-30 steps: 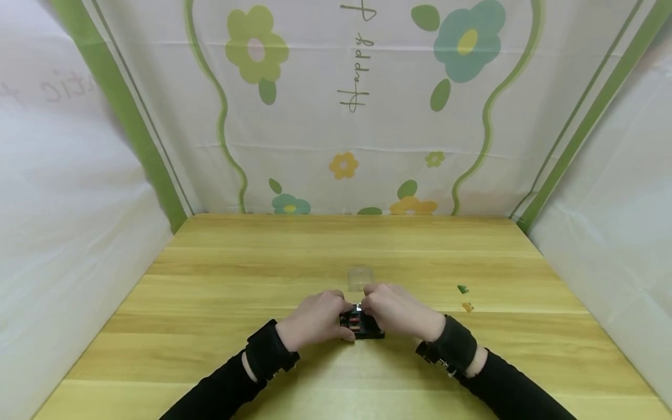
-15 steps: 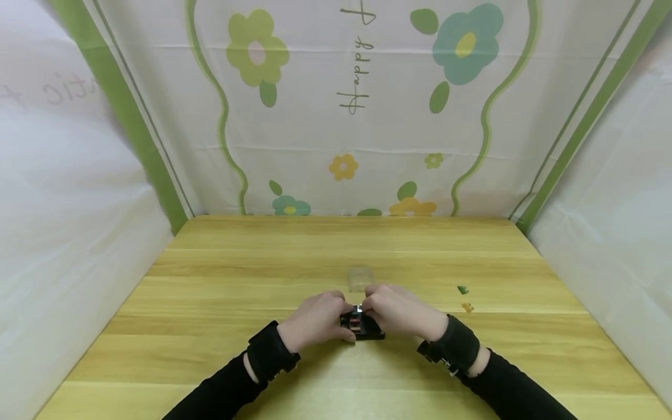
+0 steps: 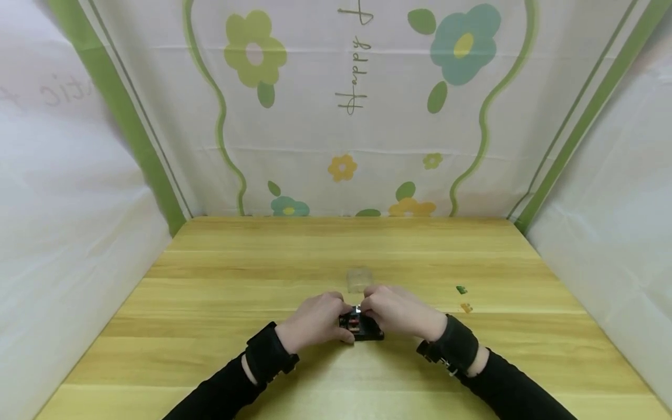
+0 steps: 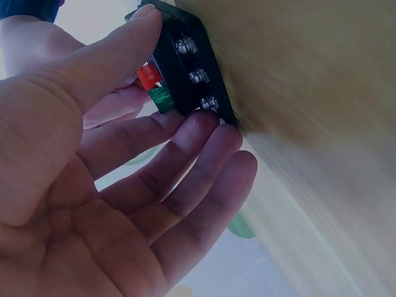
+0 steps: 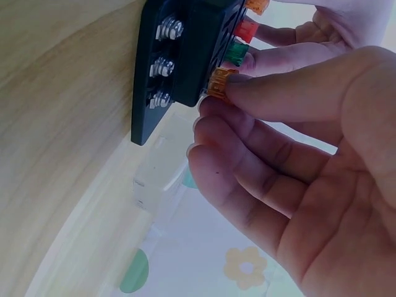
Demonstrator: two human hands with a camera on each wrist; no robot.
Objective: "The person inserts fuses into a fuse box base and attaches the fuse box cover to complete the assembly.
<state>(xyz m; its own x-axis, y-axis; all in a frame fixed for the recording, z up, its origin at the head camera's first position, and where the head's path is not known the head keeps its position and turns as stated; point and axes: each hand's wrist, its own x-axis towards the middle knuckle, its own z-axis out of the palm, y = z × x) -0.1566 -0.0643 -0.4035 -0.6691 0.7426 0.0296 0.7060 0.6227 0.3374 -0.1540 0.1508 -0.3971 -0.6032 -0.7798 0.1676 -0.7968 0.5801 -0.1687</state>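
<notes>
A black fuse block [image 3: 371, 332] lies on the table between both hands, with metal screw terminals along its side. My left hand [image 3: 314, 321] holds the block, thumb on one end and fingertips at the other. My right hand [image 3: 403, 316] pinches an orange blade fuse [image 5: 218, 83] between thumb and index finger at the end of the fuse row. Beside it, a green fuse [image 5: 237, 54], a red fuse [image 5: 246, 31] and another orange fuse [image 5: 257, 5] sit in the block. How deep the pinched fuse sits is hidden by the fingers.
Behind the block lies a clear plastic cover [image 3: 359, 279]. Off to the right, a loose green fuse [image 3: 461, 290] and a loose orange fuse [image 3: 466, 308] rest on the wooden table [image 3: 236, 274]. Printed fabric walls [image 3: 304, 116] enclose the back and sides.
</notes>
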